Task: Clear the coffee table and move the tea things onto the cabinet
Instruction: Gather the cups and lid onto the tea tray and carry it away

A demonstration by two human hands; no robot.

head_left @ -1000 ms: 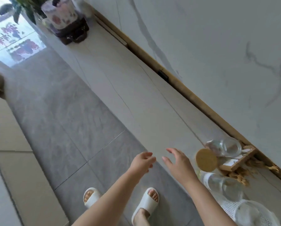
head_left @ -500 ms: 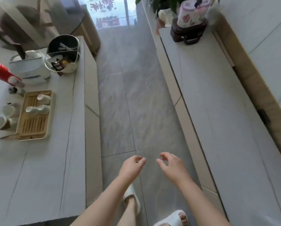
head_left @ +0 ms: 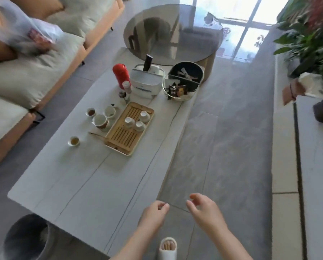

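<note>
Both hands, the left hand (head_left: 154, 212) and right hand (head_left: 203, 209), are held empty with loosely curled fingers above the near edge of the long white desk (head_left: 93, 184), on which the slatted bamboo tea tray (head_left: 127, 131) with small white cups (head_left: 136, 121) is seen.

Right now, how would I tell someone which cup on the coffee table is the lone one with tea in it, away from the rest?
Start at the long white coffee table beside the sofa and find the bamboo tea tray near its middle. Off the tray's near left corner, past the thin tea pick, a small white teacup stands alone. Unlike the clustered cups, it holds yellowish tea and touches nothing.
</note>
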